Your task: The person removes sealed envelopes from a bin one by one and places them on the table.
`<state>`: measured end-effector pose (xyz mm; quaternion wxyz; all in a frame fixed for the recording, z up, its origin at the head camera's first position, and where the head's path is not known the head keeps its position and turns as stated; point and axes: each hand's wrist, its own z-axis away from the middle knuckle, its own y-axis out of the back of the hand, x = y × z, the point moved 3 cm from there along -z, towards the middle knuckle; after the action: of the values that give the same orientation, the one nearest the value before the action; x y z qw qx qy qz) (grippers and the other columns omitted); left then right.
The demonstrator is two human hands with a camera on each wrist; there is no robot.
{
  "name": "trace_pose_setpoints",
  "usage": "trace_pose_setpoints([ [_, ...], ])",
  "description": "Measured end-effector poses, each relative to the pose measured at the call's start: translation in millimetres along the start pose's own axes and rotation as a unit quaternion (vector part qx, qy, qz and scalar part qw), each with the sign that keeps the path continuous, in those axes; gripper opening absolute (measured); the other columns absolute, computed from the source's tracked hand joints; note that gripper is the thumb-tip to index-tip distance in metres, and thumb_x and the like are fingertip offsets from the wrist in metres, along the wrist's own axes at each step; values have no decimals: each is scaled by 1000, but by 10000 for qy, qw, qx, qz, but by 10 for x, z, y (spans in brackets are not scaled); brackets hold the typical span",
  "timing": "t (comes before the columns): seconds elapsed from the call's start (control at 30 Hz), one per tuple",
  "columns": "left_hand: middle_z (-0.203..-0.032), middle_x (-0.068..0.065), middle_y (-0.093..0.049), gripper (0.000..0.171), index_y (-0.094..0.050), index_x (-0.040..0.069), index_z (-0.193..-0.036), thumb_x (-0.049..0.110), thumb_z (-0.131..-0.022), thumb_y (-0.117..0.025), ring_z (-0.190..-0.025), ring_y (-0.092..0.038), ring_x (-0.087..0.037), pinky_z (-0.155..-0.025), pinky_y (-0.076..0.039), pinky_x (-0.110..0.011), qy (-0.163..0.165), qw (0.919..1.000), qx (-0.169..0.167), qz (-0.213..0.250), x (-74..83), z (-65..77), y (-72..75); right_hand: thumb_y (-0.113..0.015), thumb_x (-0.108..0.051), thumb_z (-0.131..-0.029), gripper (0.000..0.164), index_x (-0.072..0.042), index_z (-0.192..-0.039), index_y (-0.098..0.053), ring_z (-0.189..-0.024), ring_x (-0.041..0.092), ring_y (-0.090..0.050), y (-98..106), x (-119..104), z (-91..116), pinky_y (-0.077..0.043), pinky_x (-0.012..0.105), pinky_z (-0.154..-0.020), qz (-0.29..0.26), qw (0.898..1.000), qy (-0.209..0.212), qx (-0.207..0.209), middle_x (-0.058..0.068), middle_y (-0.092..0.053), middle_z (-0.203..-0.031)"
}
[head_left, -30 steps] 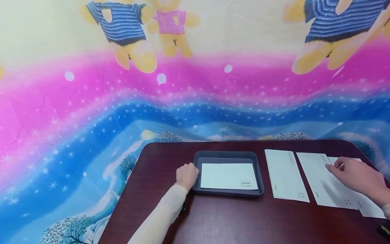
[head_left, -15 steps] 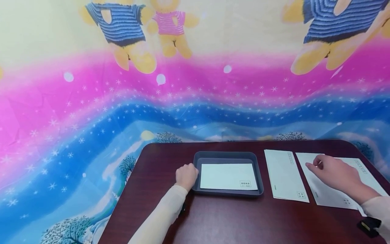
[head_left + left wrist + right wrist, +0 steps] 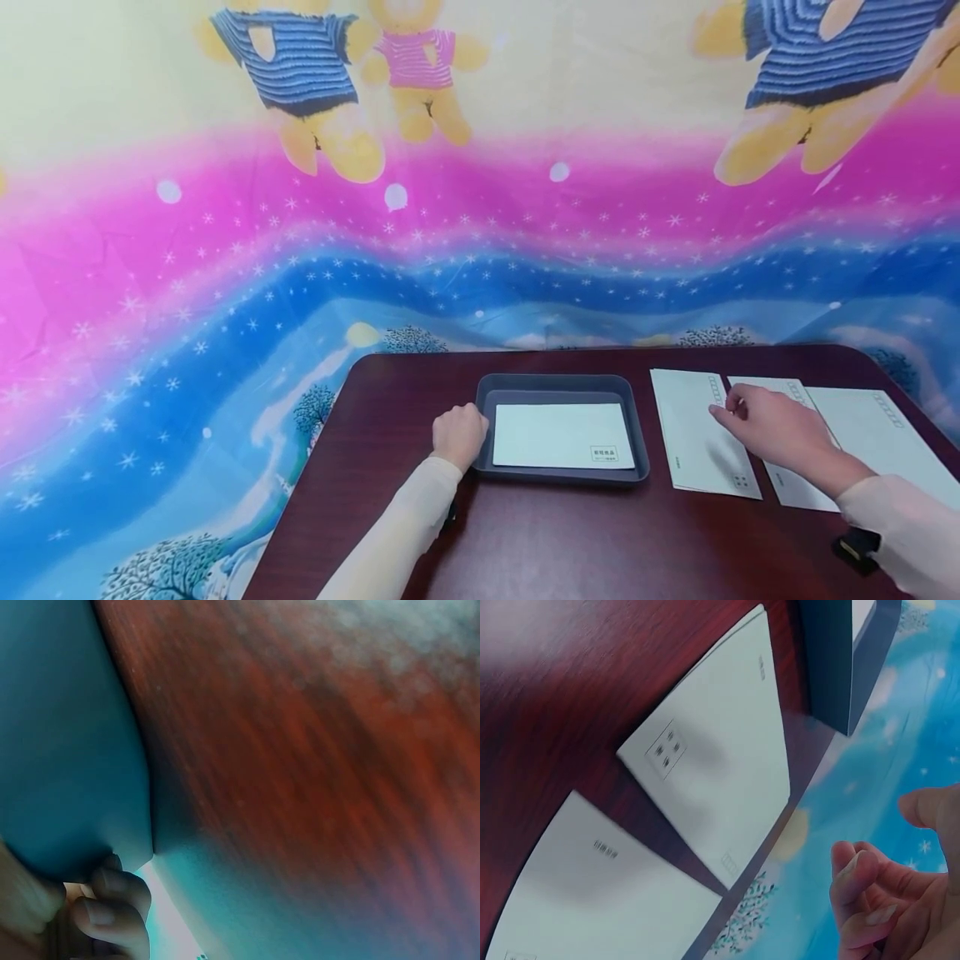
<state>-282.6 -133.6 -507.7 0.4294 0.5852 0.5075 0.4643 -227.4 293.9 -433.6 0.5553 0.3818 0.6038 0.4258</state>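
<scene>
A dark grey tray (image 3: 562, 477) lies on the table with a white envelope (image 3: 558, 433) inside it. My left hand (image 3: 460, 435) grips the tray's left edge; in the left wrist view, curled fingers (image 3: 112, 900) meet the tray wall (image 3: 67, 735). Over the envelopes to the right of the tray hovers my right hand (image 3: 776, 429), holding nothing, its fingers loosely bent and thumb apart. Beneath its fingertips is the nearest pile of envelopes (image 3: 686, 433). A middle envelope (image 3: 798, 492) is partly covered by that hand, and another envelope (image 3: 873, 429) lies farther right.
The dark red-brown table (image 3: 555, 533) has rounded far corners. Right behind it hangs a printed cloth (image 3: 480, 208) with bears and snowflakes. A black strap device (image 3: 857, 550) sits at my right wrist.
My right hand has moved left, from over the rightmost envelopes to above the pile nearest the tray. The left hand and the tray stay where they were.
</scene>
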Motion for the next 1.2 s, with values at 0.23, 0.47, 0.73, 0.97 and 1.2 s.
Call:
trace_pose_setpoints([
  [0.23, -45, 1, -43, 44, -51, 15, -55, 24, -96, -63, -41, -42, -14, -43, -37, -31, 23, 10000, -13, 2, 6, 9, 17, -60, -40, -98, 33, -7, -97, -66, -57, 14, -48, -70, -140, -21, -35, 34, -47, -7, 9999, 136, 60, -5, -54, -61],
  [0.47, -44, 1, -39, 46, -48, 15, -53, 22, -95, -64, -40, -38, -14, -42, -33, -30, -15, 10000, 72, 57, 5, 20, 17, -64, -37, -95, 28, -9, -94, -66, -59, 13, -49, -146, -305, -40, -37, 33, -48, -55, 9995, 270, 129, -5, -61, -69],
  [0.73, -45, 1, -40, 45, -49, 15, -54, 23, -95, -64, -40, -38, -14, -42, -33, -30, -53, 9999, 130, 52, 6, 14, 4, -64, -36, -95, 24, -13, -93, -66, -60, 12, -49, -185, -484, -60, -37, 32, -49, -168, 9988, 410, 186, -5, -63, -73],
  [0.97, -44, 1, -40, 45, -49, 15, -54, 24, -96, -64, -40, -38, -14, -41, -34, -30, -69, 9999, 97, 18, 3, 13, 0, -64, -35, -96, 22, -13, -93, -66, -59, 13, -49, -209, -585, -87, -37, 32, -49, -280, 9985, 446, 134, -5, -62, -72],
  [1.2, -46, 1, -45, 42, -52, 16, -56, 24, -95, -64, -41, -42, -14, -43, -40, -33, -25, 10000, 57, 5, -3, -13, -17, -65, -38, -96, 23, -15, -92, -65, -62, 12, -49, -234, -709, -124, -37, 32, -52, -330, 9980, 525, 135, -4, -63, -77],
])
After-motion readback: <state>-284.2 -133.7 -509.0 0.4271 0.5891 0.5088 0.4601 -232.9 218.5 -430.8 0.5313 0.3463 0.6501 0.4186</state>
